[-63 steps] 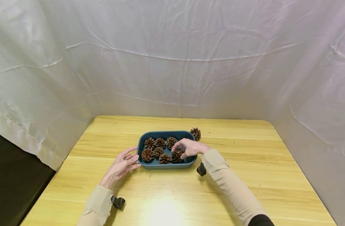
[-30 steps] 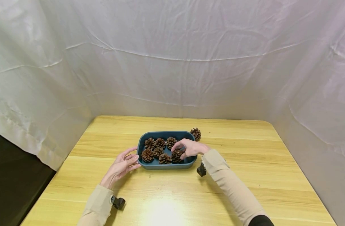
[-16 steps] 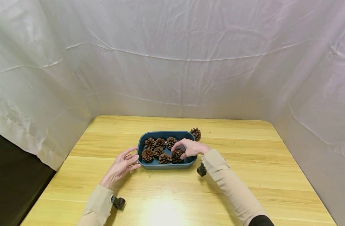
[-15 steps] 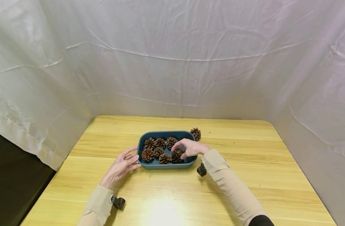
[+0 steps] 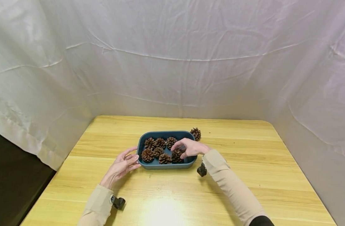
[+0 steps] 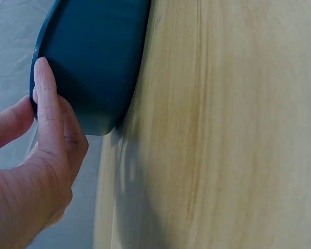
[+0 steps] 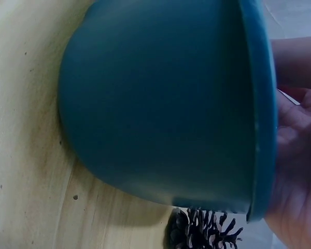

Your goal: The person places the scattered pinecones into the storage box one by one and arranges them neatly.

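Note:
A dark teal oblong tray (image 5: 166, 167) stands on the wooden table with several brown pine cones in it. My left hand (image 5: 122, 164) grips the tray's left end, its thumb at the rim and fingers along the outside wall, as the left wrist view also shows. Reaching in over the right end, my right hand (image 5: 190, 147) has its thumb and fingers curled round a pine cone (image 5: 176, 157) by the front wall. In the right wrist view the tray wall (image 7: 160, 104) hides the fingertips and that cone. More cones, such as the front-left one (image 5: 147, 155), lie to its left.
One loose pine cone (image 5: 196, 133) lies on the table (image 5: 245, 175) just outside the tray's back right corner. White cloth (image 5: 178, 78) hangs behind the table and at both sides. A dark surface (image 5: 14, 179) lies beyond the left edge.
Almost nothing differs: my right hand has shifted very slightly at the pine cone. The left hand, tray and other cones have stayed in place.

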`<act>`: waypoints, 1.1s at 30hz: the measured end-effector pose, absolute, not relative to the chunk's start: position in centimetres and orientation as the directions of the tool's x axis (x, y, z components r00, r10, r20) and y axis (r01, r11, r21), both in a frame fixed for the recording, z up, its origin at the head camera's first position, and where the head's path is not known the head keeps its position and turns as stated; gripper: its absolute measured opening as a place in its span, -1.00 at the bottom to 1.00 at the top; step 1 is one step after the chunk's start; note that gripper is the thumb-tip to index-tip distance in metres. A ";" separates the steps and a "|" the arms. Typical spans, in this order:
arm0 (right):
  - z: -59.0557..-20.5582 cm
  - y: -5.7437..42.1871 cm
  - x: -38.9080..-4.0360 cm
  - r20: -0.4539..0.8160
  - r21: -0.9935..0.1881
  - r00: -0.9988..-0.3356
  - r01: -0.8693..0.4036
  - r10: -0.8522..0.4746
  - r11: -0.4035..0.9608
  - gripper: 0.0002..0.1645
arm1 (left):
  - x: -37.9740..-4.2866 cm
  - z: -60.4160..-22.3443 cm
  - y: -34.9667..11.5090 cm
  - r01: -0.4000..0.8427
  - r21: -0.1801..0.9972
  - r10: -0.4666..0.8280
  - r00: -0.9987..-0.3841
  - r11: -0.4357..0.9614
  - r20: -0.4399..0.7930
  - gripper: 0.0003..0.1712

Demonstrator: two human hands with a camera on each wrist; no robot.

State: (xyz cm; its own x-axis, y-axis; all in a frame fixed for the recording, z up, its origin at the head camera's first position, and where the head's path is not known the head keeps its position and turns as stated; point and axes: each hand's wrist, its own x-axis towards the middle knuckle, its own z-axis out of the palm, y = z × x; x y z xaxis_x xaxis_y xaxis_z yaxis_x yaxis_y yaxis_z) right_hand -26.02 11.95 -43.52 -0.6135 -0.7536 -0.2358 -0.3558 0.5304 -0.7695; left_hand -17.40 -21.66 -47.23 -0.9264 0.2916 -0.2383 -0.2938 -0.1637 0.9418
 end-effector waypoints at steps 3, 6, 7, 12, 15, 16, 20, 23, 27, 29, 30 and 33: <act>-43.6 12.1 -26.1 -0.226 -0.791 -0.609 -0.342 -0.761 0.508 -0.44 | -17.4 -47.2 -21.7 -0.293 0.942 0.293 -0.926 -0.165 -0.237 -0.23; -43.7 12.3 -26.1 -0.216 -0.810 -0.604 -0.327 -0.767 0.486 -0.45 | -17.4 -47.2 -21.7 -0.292 0.942 0.295 -0.926 -0.166 -0.235 -0.23; -43.7 12.3 -26.1 -0.213 -0.815 -0.603 -0.324 -0.769 0.480 -0.45 | -17.4 -47.2 -21.7 -0.292 0.942 0.296 -0.926 -0.166 -0.235 -0.23; -43.6 12.5 -26.0 -0.193 -0.837 -0.599 -0.313 -0.777 0.450 -0.46 | -17.4 -47.2 -21.7 -0.290 0.943 0.298 -0.926 -0.164 -0.233 -0.23; -43.6 12.6 -25.9 -0.185 -0.850 -0.599 -0.301 -0.779 0.433 -0.46 | -17.4 -47.2 -21.7 -0.289 0.944 0.299 -0.925 -0.161 -0.233 -0.23; -43.6 12.6 -25.9 -0.183 -0.854 -0.598 -0.297 -0.780 0.428 -0.46 | -17.4 -47.2 -21.7 -0.289 0.944 0.299 -0.926 -0.161 -0.233 -0.23; -43.8 12.7 -26.0 -0.157 -0.867 -0.591 -0.301 -0.791 0.397 -0.46 | -17.4 -47.2 -21.7 -0.289 0.944 0.299 -0.925 -0.160 -0.233 -0.23; -44.0 12.8 -26.0 -0.139 -0.877 -0.586 -0.302 -0.798 0.374 -0.46 | -17.4 -47.2 -21.7 -0.289 0.943 0.301 -0.925 -0.162 -0.232 -0.23; -44.1 13.0 -25.9 -0.121 -0.888 -0.585 -0.297 -0.802 0.351 -0.45 | -17.4 -47.2 -21.7 -0.291 0.942 0.303 -0.924 -0.167 -0.232 -0.23; -44.1 13.1 -25.9 -0.112 -0.893 -0.586 -0.295 -0.803 0.340 -0.45 | -17.4 -47.2 -21.7 -0.292 0.941 0.302 -0.924 -0.168 -0.233 -0.23; -44.0 13.1 -25.8 -0.107 -0.896 -0.587 -0.292 -0.803 0.334 -0.44 | -17.4 -47.2 -21.7 -0.293 0.942 0.301 -0.924 -0.167 -0.234 -0.23; -44.0 13.2 -25.7 -0.091 -0.908 -0.588 -0.283 -0.803 0.310 -0.44 | -17.4 -47.2 -21.7 -0.292 0.942 0.302 -0.924 -0.166 -0.233 -0.23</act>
